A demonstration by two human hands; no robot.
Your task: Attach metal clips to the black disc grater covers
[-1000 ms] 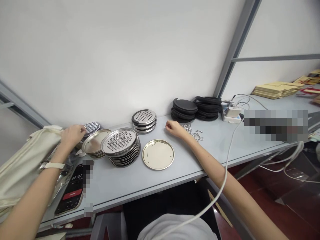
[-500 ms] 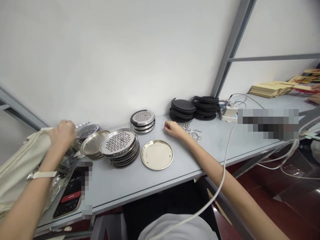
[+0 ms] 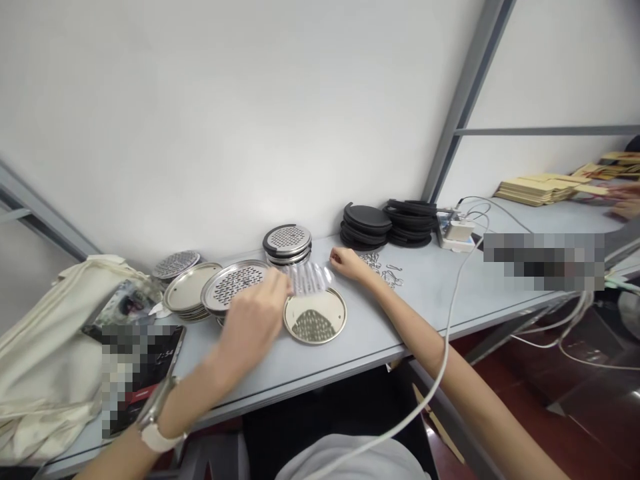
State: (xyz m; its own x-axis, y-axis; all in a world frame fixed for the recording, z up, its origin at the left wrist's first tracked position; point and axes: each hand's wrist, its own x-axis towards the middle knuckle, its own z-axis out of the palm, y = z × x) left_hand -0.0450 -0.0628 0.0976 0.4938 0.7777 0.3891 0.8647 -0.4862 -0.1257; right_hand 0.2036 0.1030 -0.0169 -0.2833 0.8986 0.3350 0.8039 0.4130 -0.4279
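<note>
My left hand is closed on the edge of a round metal grater plate, blurred by motion and tilted. It hangs above a shiny round metal lid on the table, which mirrors its holes. Beside the lid, partly behind my left hand, stands a stack of graters. My right hand rests on the table with its fingers curled; whatever may be in them is hidden. Small metal hooks lie just right of that hand. A short stack of black-rimmed graters stands behind.
At the left are plain round lids, another grater stack, a phone and cream cloth. Black rings and discs stand at the wall. A white cable crosses my right arm. A person's hand is far right.
My left hand has swung right from the left-hand grater pile, bringing a grater plate over the shiny lid. My right hand has stayed where it was.
</note>
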